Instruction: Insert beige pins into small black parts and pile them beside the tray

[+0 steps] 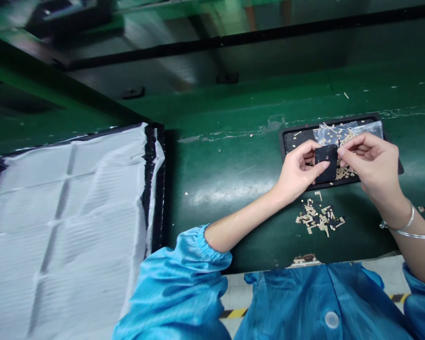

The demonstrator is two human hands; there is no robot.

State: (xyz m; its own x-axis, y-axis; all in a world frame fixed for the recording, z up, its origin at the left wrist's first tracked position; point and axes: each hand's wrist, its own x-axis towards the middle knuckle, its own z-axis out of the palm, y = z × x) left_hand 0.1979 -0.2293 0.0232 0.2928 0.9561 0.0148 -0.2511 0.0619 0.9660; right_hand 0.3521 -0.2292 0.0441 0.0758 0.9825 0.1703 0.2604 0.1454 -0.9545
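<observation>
My left hand grips a flat black rectangular plate by its left side, thumb on the face. The plate has small holes or marks and is held up over a black tray. At the plate's upper right edge, the fingers of my right hand are pinched together; whatever is in them is too small to make out. Inside the tray lie many small tan pieces and a clear plastic bag, partly hidden by my hands.
Nearer to me, a pile of small tan and black pieces lies on the green table. A large black-edged crate covered with white sheeting stands at the left. Along the back runs a dark raised ledge.
</observation>
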